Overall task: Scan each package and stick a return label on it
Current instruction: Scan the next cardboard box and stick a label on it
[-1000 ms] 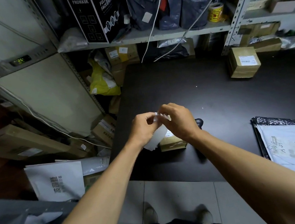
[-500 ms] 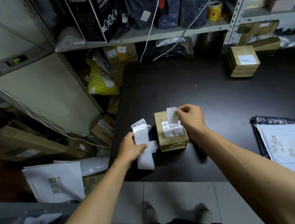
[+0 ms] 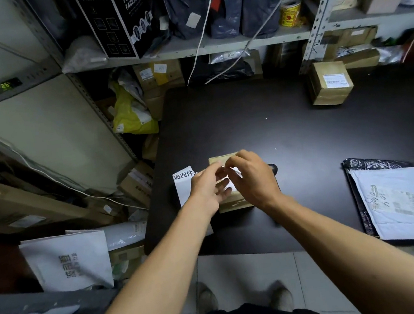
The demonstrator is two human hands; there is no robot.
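Observation:
A small cardboard box (image 3: 233, 203) sits near the front left of the dark table (image 3: 288, 132), mostly covered by both hands. My right hand (image 3: 251, 177) pinches a small white return label (image 3: 231, 172) over the box top. Beside it, my left hand (image 3: 208, 190) lies on the box, its fingers stretched out and touching the label's left side. A white strip of return labels with printed characters (image 3: 184, 185) lies on the table just left of the box, partly under my left wrist. A black scanner (image 3: 272, 168) peeks out behind my right hand.
A second cardboard box (image 3: 329, 83) stands at the table's back right. A white mailer (image 3: 400, 209) on a black one lies at the front right edge. Shelves full of parcels run behind the table, and boxes and mailers crowd the floor to the left.
My left hand has let go of the label strip, now lying on the table, and moved onto the box. My right hand brought the peeled label down over the box top.

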